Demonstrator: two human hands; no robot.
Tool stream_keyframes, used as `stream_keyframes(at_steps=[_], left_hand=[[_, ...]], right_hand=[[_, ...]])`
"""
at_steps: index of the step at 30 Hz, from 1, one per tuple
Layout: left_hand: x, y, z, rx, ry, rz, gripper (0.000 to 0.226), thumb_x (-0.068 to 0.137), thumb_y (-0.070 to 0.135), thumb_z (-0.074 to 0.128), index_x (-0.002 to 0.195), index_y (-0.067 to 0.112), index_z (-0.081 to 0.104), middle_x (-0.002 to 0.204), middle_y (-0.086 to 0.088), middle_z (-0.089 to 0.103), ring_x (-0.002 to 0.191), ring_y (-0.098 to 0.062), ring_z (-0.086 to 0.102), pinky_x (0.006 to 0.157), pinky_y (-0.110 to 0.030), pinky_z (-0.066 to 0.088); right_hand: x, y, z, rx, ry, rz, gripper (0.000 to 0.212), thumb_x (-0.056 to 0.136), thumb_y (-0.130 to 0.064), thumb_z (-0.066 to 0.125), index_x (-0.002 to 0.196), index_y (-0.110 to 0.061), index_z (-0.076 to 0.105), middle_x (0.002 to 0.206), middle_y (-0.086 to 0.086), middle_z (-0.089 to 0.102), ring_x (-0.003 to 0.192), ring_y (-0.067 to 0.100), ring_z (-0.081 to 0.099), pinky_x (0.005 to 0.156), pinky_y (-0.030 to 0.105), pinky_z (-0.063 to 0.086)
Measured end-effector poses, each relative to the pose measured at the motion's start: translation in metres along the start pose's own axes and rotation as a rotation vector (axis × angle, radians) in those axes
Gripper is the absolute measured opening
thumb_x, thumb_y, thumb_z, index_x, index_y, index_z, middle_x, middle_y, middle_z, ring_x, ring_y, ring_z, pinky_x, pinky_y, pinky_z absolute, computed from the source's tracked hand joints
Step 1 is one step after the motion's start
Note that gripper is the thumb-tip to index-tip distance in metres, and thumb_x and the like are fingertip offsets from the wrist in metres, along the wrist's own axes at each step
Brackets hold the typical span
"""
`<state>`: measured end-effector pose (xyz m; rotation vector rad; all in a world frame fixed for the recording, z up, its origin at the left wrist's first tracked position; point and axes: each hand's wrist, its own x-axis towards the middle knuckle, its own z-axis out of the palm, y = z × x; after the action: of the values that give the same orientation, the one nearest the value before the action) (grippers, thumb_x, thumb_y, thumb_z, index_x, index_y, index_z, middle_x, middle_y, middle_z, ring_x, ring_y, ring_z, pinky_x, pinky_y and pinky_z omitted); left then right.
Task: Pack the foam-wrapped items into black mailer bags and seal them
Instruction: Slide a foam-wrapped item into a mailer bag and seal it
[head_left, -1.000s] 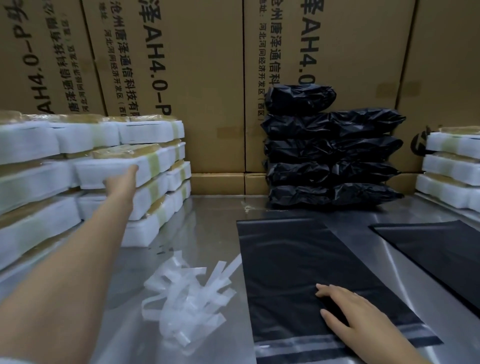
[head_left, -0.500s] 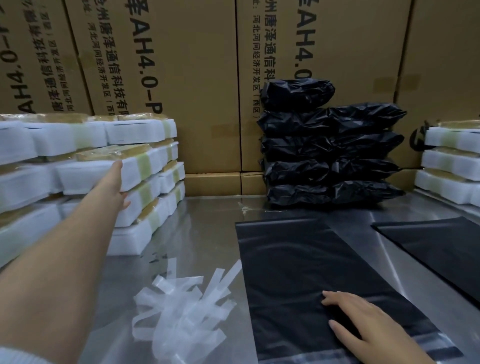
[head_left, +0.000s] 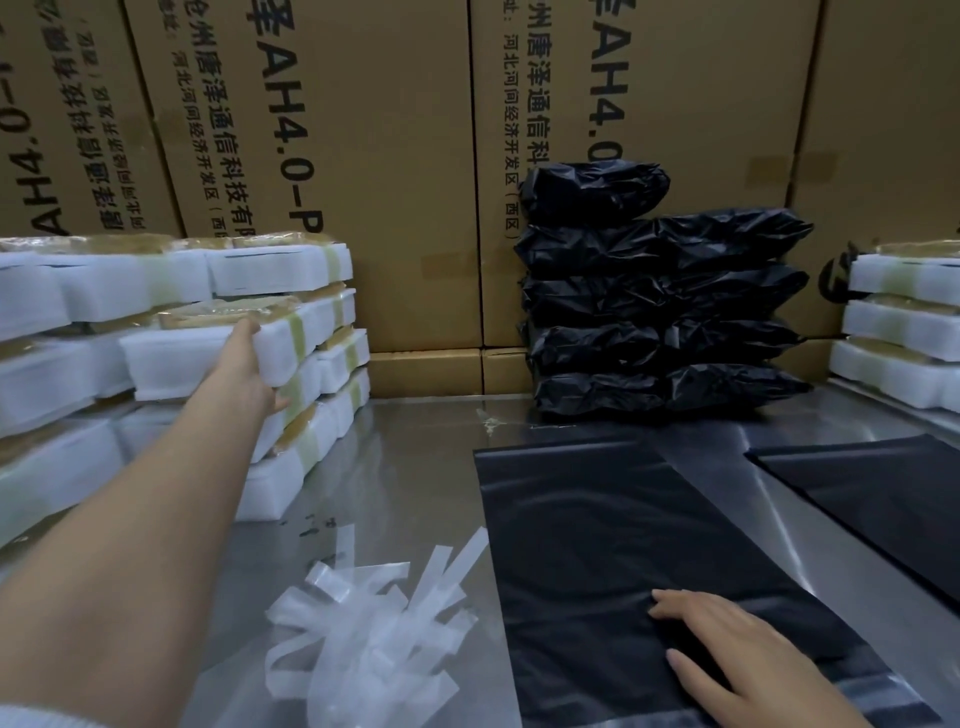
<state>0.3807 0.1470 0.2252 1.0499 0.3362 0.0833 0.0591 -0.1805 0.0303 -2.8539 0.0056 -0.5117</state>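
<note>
Cardboard cartons (head_left: 405, 156) walled the back of the steel table (head_left: 415, 467), with sealed black parcels (head_left: 660, 312) stacked against them. The flat mailer bag (head_left: 613, 530) lay under the right hand (head_left: 737, 654) (fingers spread, pressing). The left hand (head_left: 249, 374) gripped a foam-wrapped item (head_left: 208, 353) in the left stack.

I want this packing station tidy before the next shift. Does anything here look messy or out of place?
Yes: a loose tangle of clear peel-off strips lies on the steel table, left of the flat black mailer bag. The top packed bag sits off-centre on its stack. Nothing looks spilled or damaged.
</note>
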Motion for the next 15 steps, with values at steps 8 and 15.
stream_keyframes(at_steps=[8, 15], left_hand=[[-0.001, -0.009, -0.004, -0.042, 0.002, -0.002, 0.081, 0.074, 0.051, 0.067, 0.143, 0.026, 0.031, 0.138, -0.001, 0.038, 0.121, -0.023, 0.044, 0.095, -0.042, 0.047], [-0.060, -0.037, 0.005, -0.180, 0.014, -0.020, 0.075, 0.069, 0.030, 0.066, 0.137, 0.023, 0.034, 0.136, -0.003, 0.037, 0.114, -0.024, 0.048, 0.088, -0.043, 0.053]], right_hand=[[-0.002, 0.000, 0.000, 0.046, -0.010, 0.033, 0.027, 0.092, -0.055, 0.041, 0.116, -0.059, 0.029, 0.125, -0.050, 0.020, 0.122, -0.026, 0.019, 0.104, 0.005, 0.021], [-0.001, -0.009, -0.004, -0.150, 0.192, 0.150, 0.019, 0.076, -0.036, 0.075, 0.092, -0.030, 0.066, 0.096, -0.012, 0.051, 0.083, 0.012, 0.053, 0.065, 0.027, 0.045]])
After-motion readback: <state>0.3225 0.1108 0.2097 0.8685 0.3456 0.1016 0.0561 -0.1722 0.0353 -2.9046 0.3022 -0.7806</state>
